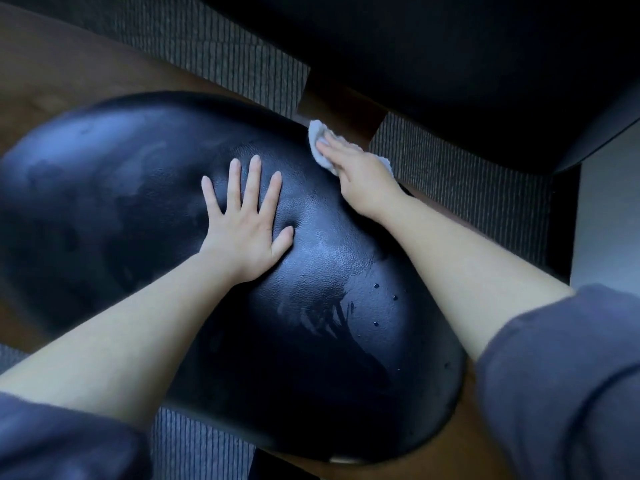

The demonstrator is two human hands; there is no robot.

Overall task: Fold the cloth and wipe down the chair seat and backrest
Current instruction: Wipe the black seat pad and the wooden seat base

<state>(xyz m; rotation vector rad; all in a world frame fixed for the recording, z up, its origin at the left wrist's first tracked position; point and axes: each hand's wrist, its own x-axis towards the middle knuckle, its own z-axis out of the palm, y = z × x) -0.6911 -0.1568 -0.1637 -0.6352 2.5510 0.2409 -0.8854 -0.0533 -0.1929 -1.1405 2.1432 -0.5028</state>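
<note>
A black, pebbled chair surface (138,202) is seen from above; whether it is the seat or the backrest cannot be told. The left hand (247,223) is laid flat on its middle, fingers straight and spread wide, with nothing held. The right hand (360,171) is placed at the far right edge of the chair, its fingers stretched out flat over a small white cloth (317,136), which is pressed against that edge and bunched beneath the palm. Smeared streaks (329,317) are shown on the near part of the surface. Grey ribbed carpet (450,174) and wooden floor (52,81) are visible around the chair.
</note>
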